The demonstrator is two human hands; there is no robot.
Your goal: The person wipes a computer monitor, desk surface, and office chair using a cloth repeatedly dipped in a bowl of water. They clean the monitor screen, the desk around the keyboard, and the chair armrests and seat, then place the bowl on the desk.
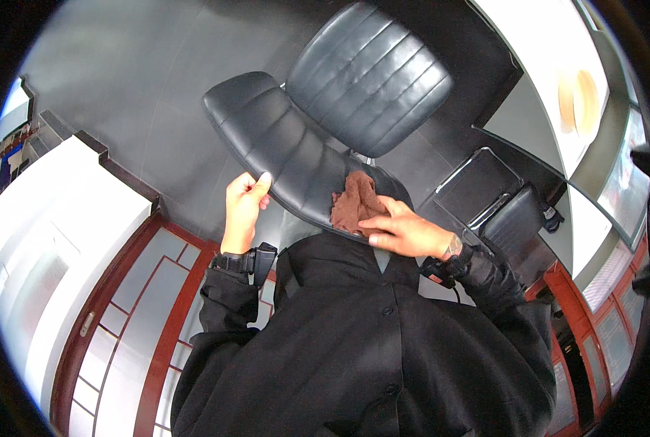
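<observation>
A black ribbed leather chair stands in front of me. Its curved backrest [281,135] is close to my body, and its padded seat [372,76] lies beyond. My left hand [246,207] is closed on the near left edge of the backrest, thumb on top and fingers curled, partly hidden. A crumpled brown cloth [355,202] rests against the right part of the backrest. My right hand [405,229] holds the cloth by its right side and presses it to the leather, its fingertips partly in the folds.
Another black chair [518,226] with a shiny metal frame stands to the right. A white surface [540,44] curves along the upper right, with a round tan patch on it. Red-brown framed panels [154,349] and a white surface [55,197] are at the left. The floor is dark tile [157,109].
</observation>
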